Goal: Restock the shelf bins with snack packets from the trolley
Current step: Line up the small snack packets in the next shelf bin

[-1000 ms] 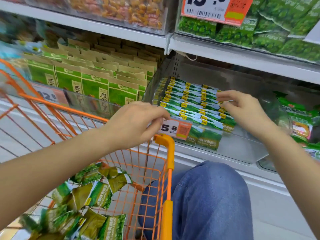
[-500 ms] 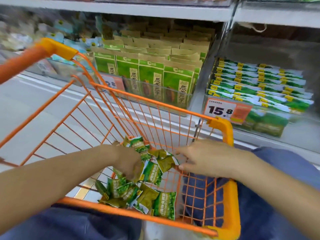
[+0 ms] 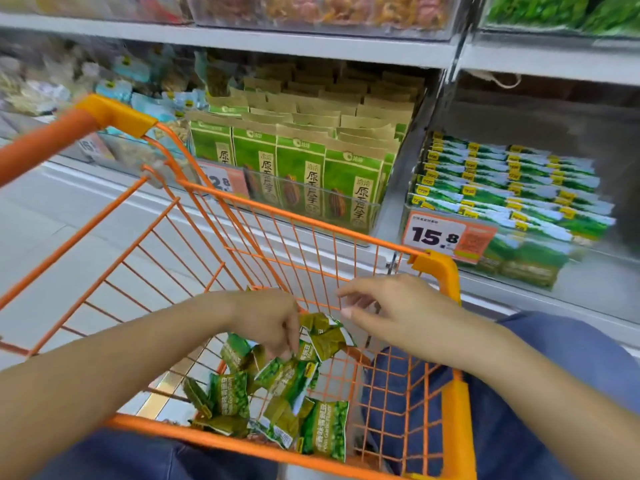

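Down inside the orange trolley (image 3: 440,271), green snack packets (image 3: 277,393) lie heaped on the wire floor. Left hand (image 3: 266,320) reaches among them, fingers curled round a packet. Right hand (image 3: 398,313) hovers above, fingers loosely spread, holding nothing. Shelf bin (image 3: 588,271) with stacked packets stands just behind the trolley's far corner.

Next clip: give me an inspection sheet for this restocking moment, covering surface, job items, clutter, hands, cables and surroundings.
Surface: orange wire trolley, mesh floor partly bare.
Job's things: loose green snack packets heaped in the trolley; shelf bin with price tag 15.8 holds neat rows of green packets.
Clutter: nothing seen.
Hands: left hand pinches a packet over the heap; right hand hovers beside it, fingers loose, holding nothing.
Cables: nothing seen.
Surroundings: neighbouring bin of green-and-kraft pouches; upper shelf stocked; knees in blue jeans.
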